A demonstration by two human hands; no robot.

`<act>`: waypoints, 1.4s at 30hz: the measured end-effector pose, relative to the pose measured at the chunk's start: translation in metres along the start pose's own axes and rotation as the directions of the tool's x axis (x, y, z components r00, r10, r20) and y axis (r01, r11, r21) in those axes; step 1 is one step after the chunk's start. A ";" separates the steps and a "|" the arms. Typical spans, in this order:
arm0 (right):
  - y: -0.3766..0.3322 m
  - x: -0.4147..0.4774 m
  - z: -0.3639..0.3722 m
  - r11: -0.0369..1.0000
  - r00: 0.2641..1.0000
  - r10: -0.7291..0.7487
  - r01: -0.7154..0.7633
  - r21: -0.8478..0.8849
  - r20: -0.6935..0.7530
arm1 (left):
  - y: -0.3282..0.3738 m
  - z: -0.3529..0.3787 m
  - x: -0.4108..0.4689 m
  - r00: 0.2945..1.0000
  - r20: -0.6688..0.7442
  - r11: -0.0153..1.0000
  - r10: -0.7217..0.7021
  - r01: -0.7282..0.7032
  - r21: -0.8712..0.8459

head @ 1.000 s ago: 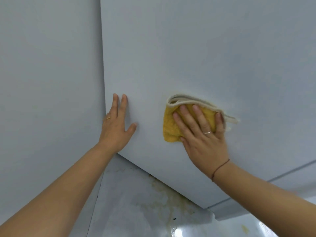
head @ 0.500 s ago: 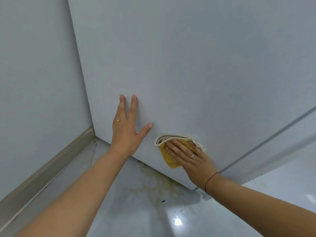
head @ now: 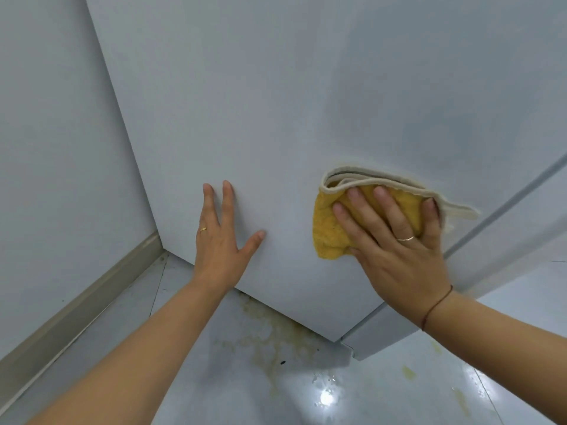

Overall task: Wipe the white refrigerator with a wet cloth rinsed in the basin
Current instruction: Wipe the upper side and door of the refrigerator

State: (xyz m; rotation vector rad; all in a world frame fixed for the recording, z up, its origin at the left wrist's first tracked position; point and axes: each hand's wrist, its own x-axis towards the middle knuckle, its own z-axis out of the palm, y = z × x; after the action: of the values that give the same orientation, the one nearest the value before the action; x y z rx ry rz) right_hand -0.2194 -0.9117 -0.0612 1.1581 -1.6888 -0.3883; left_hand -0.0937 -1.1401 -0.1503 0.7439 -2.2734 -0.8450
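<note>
Pressing folded yellow cloth (head: 329, 231) flat against white refrigerator (head: 276, 102) side, right hand (head: 395, 243) fingers spread; left hand (head: 222, 240) is bracing open-palmed beside it, hands apart.

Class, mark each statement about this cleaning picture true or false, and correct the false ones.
1. The right hand presses a yellow cloth against the refrigerator. True.
2. The left hand holds a second cloth. False: it holds nothing and rests flat on the refrigerator.
3. The floor below the refrigerator has yellowish stains. True.
4. Neither hand wears a ring. False: the left hand has a ring, and so does the right.
</note>
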 end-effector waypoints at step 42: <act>-0.291 0.076 0.094 0.822 0.674 -0.562 0.518 0.235 0.479 | -0.137 -0.046 0.022 0.995 -0.002 0.988 -0.097 0.097 0.119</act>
State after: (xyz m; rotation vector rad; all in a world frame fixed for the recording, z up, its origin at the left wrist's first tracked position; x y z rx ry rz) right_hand -0.1541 -1.1413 -0.2674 1.7344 -1.7952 -1.1174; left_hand -0.0372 -1.2605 -0.2121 0.9138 -2.3226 -0.7594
